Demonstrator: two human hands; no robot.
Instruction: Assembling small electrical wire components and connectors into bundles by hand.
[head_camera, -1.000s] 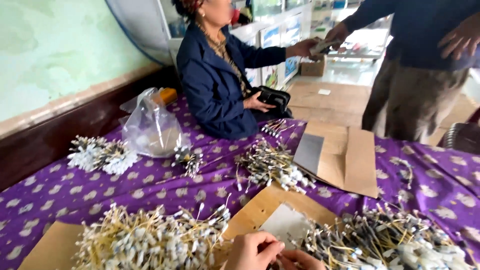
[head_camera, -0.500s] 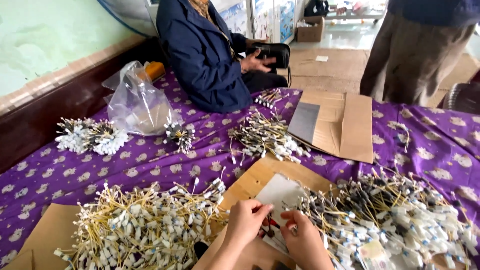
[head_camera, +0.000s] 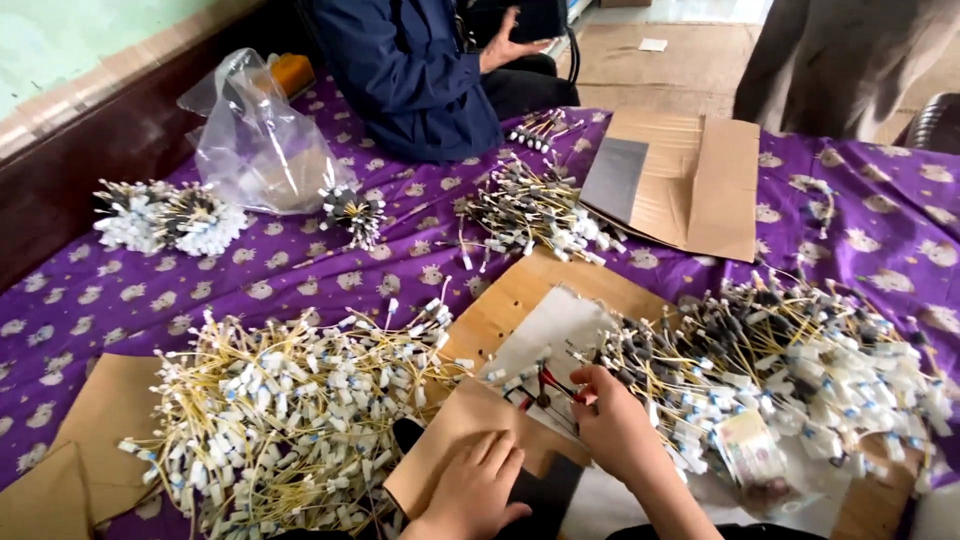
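Purple patterned cloth (head_camera: 150, 300) covers the whole worktop. Far left there's a white-tipped bundle (head_camera: 165, 215) of little parts, with a clear plastic bag (head_camera: 255, 140) just behind it. Nearer the camera sits a big left pile (head_camera: 290, 410) of yellow wires with white caps, spilling over brown cardboard pieces (head_camera: 100, 420).

The left hand (head_camera: 475, 490) lies flat on a brown cardboard flap (head_camera: 450, 430), fingers together and relaxed, holding nothing — just pressing down. Just right of it, the right hand (head_camera: 615, 425) reaches over a white sheet (head_camera: 555, 330), fingers pinched narrow around some red-and-black wire ends (head_camera: 545, 385) at the edge of the right pile (head_camera: 790, 370); can't tell exactly how many it grips. That pile is the same sort of stuff, yellow wires, dark sleeves, white caps.

Further back there's a smaller heap (head_camera: 530, 210), an opened cardboard box (head_camera: 690, 180), and a person in a blue jacket (head_camera: 420, 70) sitting at the far edge — another stands at the right.
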